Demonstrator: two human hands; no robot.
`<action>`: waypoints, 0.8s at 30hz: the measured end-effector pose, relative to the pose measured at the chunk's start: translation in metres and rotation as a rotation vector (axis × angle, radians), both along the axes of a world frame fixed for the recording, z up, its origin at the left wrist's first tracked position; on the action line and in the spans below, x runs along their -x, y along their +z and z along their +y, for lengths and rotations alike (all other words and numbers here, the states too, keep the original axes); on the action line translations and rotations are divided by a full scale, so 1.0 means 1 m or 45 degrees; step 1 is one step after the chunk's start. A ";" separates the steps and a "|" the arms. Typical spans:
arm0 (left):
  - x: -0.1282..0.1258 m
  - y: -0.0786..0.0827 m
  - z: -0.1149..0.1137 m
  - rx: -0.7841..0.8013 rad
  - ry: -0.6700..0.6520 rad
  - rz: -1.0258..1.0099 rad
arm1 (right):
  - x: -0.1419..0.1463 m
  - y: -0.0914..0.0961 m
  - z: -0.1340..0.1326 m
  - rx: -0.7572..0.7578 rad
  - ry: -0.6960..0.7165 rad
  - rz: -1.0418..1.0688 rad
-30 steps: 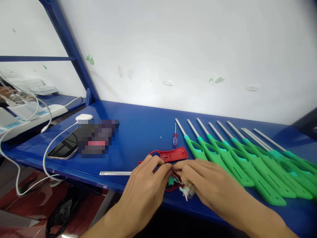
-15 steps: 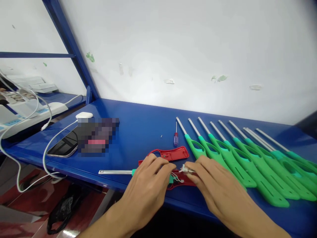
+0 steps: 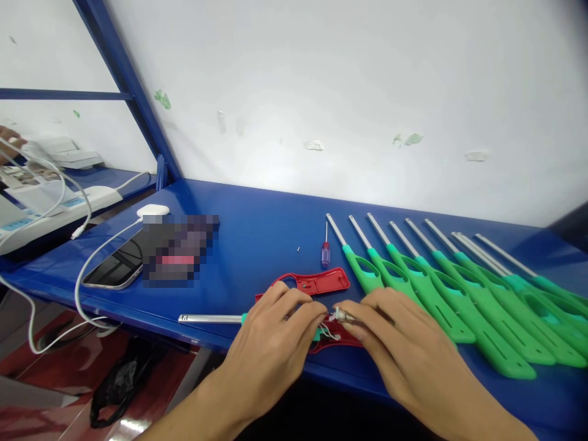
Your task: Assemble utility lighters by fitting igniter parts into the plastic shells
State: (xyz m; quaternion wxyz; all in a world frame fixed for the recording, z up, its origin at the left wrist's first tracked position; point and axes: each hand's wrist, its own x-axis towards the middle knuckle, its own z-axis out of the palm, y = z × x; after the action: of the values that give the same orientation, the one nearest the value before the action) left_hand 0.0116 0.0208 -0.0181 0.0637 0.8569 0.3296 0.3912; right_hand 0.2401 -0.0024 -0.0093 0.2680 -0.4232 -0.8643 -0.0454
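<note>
An opened long-nosed lighter lies near the table's front edge, with a metal tube (image 3: 211, 318), a red lower shell (image 3: 342, 334) and thin white wires (image 3: 327, 331) exposed. My left hand (image 3: 275, 334) is closed over its middle, hiding much of it; the thumb and fingertips come together above the wires. Pinched in my right hand (image 3: 395, 337) is a small clear and metallic part (image 3: 342, 315) with a whitish tip, facing the left fingertips. Whether the two touch I cannot tell. The loose red shell half (image 3: 324, 282) rests just behind my hands.
Several green long-nosed lighters (image 3: 452, 288) lie in a row on the right. Behind the red shell are a small screwdriver (image 3: 326, 254) and a tiny screw (image 3: 298, 249). A phone (image 3: 114, 266), white cable (image 3: 77, 288) and power strip (image 3: 98, 199) occupy the left. Another person's hand (image 3: 10, 142) shows far left.
My hands stay almost in place; the small part in my right hand has turned slightly, its whitish tip now showing more plainly. The other person's hand has come further into view at far left.
</note>
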 end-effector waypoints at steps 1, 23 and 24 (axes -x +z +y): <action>0.000 0.000 0.000 0.002 0.000 0.000 | 0.000 0.000 0.000 0.000 -0.005 0.000; 0.004 -0.006 -0.002 -0.023 -0.019 0.060 | -0.004 -0.003 0.000 -0.163 0.064 0.099; 0.004 -0.006 -0.002 -0.029 -0.015 0.061 | -0.004 -0.003 0.000 -0.171 0.063 0.094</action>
State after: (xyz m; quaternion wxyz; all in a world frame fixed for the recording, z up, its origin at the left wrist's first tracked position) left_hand 0.0081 0.0185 -0.0237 0.0483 0.8686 0.3214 0.3741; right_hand 0.2442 -0.0024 -0.0123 0.3284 -0.3841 -0.8591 -0.0811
